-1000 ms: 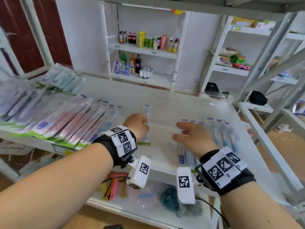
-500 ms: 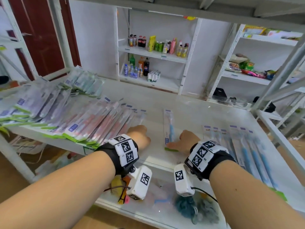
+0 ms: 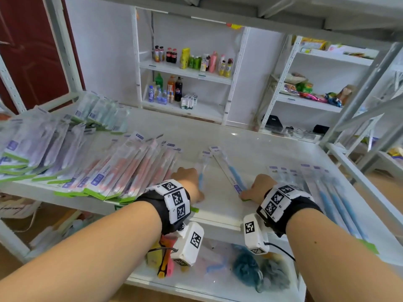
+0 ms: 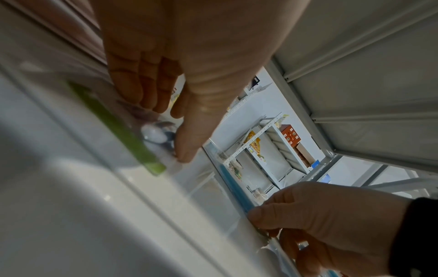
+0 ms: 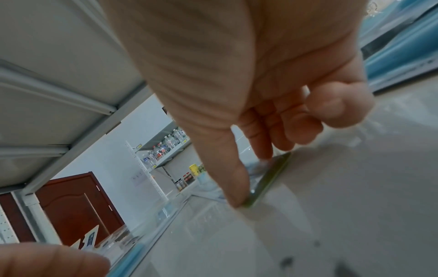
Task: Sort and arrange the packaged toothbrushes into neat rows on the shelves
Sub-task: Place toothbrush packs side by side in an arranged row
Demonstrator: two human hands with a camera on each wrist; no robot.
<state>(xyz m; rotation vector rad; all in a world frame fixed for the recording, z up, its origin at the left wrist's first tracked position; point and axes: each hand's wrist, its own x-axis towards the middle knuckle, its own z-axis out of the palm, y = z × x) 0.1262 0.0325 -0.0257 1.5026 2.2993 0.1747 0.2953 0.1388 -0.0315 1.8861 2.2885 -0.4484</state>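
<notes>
Shelf (image 3: 250, 153): white, glossy.
Left hand (image 3: 189, 182): blue toothbrush pack (image 3: 201, 173) pinched.
Right hand (image 3: 258, 188): second pack (image 3: 229, 168) pinched.
Risk: packs sliding askew, rows disturbed.

left hand (image 3: 192, 182): fingers curled, pressed down | right hand (image 3: 257, 188): fingers curled, pinching | forearms extended

Our bare forearms, strapped with gear

We wear black wristbands (image 3: 157, 205) carrying white marker-printed blocks (image 3: 176, 197); a white camera box (image 3: 188, 245) hangs beneath each wrist, a black cable (image 3: 281, 249) trailing from the right.
</notes>
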